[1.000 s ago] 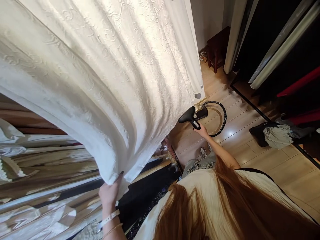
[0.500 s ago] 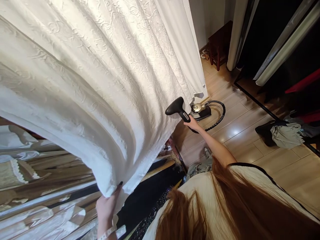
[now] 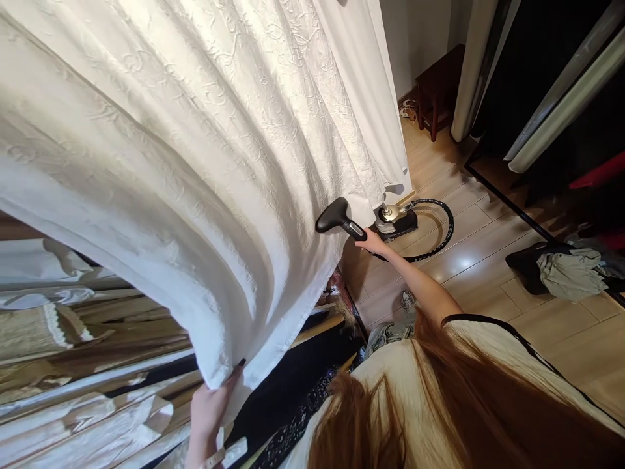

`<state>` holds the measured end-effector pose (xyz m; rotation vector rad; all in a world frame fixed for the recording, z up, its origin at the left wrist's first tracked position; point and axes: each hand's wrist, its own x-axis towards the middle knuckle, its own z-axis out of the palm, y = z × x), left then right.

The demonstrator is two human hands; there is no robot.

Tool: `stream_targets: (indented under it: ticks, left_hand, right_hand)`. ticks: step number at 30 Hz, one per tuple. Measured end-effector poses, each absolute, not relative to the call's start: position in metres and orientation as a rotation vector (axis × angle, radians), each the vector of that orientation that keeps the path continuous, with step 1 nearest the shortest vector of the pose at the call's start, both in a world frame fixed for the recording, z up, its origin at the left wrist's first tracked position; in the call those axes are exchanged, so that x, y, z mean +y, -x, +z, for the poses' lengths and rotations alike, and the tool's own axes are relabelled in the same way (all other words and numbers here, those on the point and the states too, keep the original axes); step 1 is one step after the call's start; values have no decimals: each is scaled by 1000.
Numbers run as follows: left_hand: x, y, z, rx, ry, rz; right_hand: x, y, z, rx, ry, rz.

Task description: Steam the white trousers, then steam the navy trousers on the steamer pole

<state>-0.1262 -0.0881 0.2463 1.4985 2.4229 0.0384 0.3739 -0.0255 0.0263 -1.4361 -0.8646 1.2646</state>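
My left hand (image 3: pixel 209 417) pinches the lower hem of a long white embossed gown or curtain-like fabric (image 3: pixel 195 163) and lifts it up. My right hand (image 3: pixel 372 242) grips the handle of a black garment steamer head (image 3: pixel 336 216), whose plate faces the fabric and sits against or very near it. Behind it, the steamer's base unit (image 3: pixel 395 221) stands on the floor with a coiled black hose (image 3: pixel 432 240). The fabric hides the upper left of the view.
A rack of shiny beige and gold garments (image 3: pixel 73 352) hangs at lower left. A dark wooden stool (image 3: pixel 437 91) stands by the wall. A mirror or wardrobe frame runs along the right, with crumpled clothes (image 3: pixel 569 273) on the wood floor.
The steamer head has moved left and up from the floor area, now lying closer against the fabric. The fabric is lifted a little higher, and the view has shifted slightly.
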Motion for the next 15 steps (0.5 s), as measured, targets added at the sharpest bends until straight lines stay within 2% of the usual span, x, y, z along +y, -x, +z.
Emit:
stream_targets:
  ticks: [15]
  left_hand:
    - [-106, 132, 255, 2281, -1495, 133]
  right_hand:
    - [-3, -332, 0, -843, 1490, 1297]
